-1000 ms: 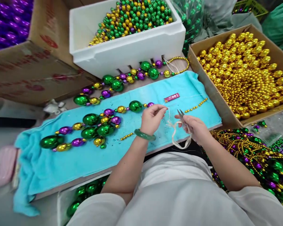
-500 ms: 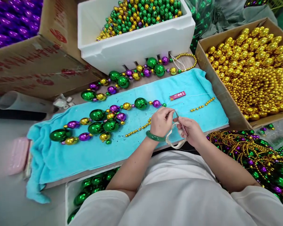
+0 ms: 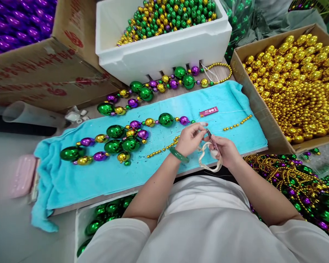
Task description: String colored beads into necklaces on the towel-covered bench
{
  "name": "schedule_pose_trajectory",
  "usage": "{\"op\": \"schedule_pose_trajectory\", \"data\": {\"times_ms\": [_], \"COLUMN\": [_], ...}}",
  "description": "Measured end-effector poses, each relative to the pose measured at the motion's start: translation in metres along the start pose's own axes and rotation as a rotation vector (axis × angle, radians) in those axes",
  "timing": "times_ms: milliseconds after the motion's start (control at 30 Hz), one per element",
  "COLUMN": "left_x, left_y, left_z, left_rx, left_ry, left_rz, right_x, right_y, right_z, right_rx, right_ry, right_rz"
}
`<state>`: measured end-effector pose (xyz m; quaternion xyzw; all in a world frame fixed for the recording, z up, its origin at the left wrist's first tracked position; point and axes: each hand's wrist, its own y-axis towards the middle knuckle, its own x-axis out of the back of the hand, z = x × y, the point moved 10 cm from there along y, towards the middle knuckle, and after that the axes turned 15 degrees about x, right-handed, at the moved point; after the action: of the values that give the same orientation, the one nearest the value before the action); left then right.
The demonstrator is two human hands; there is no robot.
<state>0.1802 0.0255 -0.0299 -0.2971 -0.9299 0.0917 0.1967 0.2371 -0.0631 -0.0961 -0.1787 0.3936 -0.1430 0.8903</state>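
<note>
My left hand (image 3: 190,138), with a green bangle (image 3: 179,155) on the wrist, pinches a thin white thread at the end of a bead strand of green, gold and purple balls (image 3: 117,138). My right hand (image 3: 224,150) grips small thread snips (image 3: 211,140) with a pale loop handle, their blades closed at the thread beside my left fingertips. Both hands hover over the turquoise towel (image 3: 164,168) near its front edge. A short run of small gold beads (image 3: 164,148) lies just left of my left hand, another (image 3: 237,123) to the right.
A white foam box (image 3: 164,54) of mixed beads stands behind the towel, a second bead strand (image 3: 153,87) in front of it. A cardboard box of gold beads (image 3: 296,84) is on the right, purple beads (image 3: 13,22) far left, bead piles (image 3: 298,182) lower right. A small red tag (image 3: 208,111) lies on the towel.
The snips were open and apart from my left hand; now their blades have closed at the thread by my left fingers. The view has shifted slightly, so everything sits further right.
</note>
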Motion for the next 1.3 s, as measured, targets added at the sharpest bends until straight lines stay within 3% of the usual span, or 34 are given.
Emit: {"op": "schedule_pose_trajectory", "data": {"times_ms": [100,200,433,600,700,833,933,1033,1100,1200,1300], "left_x": [-0.008,-0.008,-0.003,-0.012,-0.004,0.030,0.060,0.087,0.100,0.109,0.106], "left_y": [0.004,0.006,0.002,-0.005,-0.005,-0.002,-0.004,-0.014,-0.021,-0.029,-0.032], "left_z": [0.005,0.006,-0.012,-0.012,-0.003,0.012,0.012,-0.004,-0.015,-0.026,-0.034], "left_rx": [0.030,0.006,-0.206,-0.264,-0.205,-0.028,0.083,0.102,0.117,0.139,0.106], "left_ry": [-0.186,-0.192,0.247,0.405,0.372,0.142,0.009,-0.066,-0.102,-0.170,-0.280], "left_rz": [0.145,0.165,0.034,0.022,-0.034,-0.124,-0.164,-0.202,-0.219,-0.200,-0.128], "right_x": [-0.001,-0.002,0.004,0.010,0.023,0.029,0.016,0.001,-0.010,-0.030,-0.061], "right_y": [-0.001,0.000,0.003,0.004,0.008,0.004,0.002,-0.001,-0.006,-0.007,0.008], "right_z": [0.000,0.000,-0.002,0.007,0.033,0.076,0.077,0.076,0.084,0.094,0.076], "right_rx": [-0.012,-0.022,-0.039,0.019,0.205,0.524,0.581,0.643,0.753,0.865,0.730], "right_ry": [0.005,0.003,-0.051,-0.205,-0.488,-1.267,-1.787,-2.011,-1.950,-1.507,-0.956], "right_rz": [0.009,0.010,-0.002,-0.023,-0.067,-0.140,-0.064,0.007,-0.014,0.041,0.245]}}
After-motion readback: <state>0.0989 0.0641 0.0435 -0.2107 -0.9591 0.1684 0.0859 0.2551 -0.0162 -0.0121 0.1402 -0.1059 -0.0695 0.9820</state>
